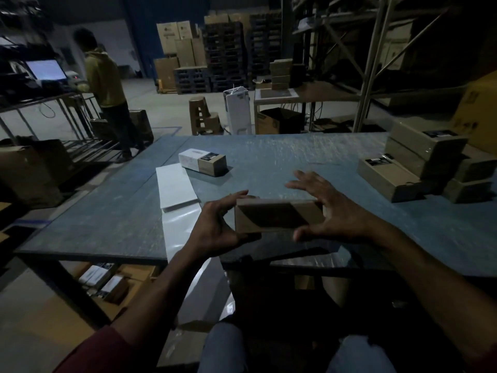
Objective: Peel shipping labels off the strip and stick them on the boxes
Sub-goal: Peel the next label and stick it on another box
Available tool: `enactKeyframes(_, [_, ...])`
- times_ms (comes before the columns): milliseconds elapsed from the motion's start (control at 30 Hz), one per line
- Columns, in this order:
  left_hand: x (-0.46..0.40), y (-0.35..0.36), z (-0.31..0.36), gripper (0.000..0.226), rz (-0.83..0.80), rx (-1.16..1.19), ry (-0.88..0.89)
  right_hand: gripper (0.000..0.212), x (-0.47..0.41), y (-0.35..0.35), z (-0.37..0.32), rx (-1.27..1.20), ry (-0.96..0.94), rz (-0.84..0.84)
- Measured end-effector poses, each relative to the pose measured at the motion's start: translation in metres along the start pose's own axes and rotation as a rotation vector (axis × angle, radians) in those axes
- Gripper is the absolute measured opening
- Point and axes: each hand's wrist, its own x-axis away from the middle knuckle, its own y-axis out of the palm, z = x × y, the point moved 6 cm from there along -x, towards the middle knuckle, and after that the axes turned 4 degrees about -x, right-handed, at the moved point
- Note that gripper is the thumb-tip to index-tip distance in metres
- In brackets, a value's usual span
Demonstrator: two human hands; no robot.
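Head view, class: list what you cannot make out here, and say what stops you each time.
- Held box: print unreadable, dim and blurred.
- Left hand and right hand grip its ends; the ends themselves are covered.
- Label strip: any print invisible, glare and dimness.
- Stacked boxes: dark labels too small.
- Table underside: shadowed.

Boxes in your hands: one (278,215)
Labelled boxes on your table: one (202,162)
Boxes stacked to your right: about five (427,164)
Label strips: one (178,186)
Stools: two (200,114)
People nearby: one (106,84)
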Motion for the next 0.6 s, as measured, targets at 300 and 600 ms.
enactKeyframes(300, [0.003, 0.000, -0.001, 0.062, -0.069, 0.138, -0.184, 0.105, -0.013, 0.004, -0.011, 0.121, -0.190, -0.004])
enactKeyframes(600, [0.002, 0.007, -0.006, 0.064, -0.068, 0.139, -0.160, 0.075, -0.015, 0.010, 0.002, 0.001, -0.201, 0.092])
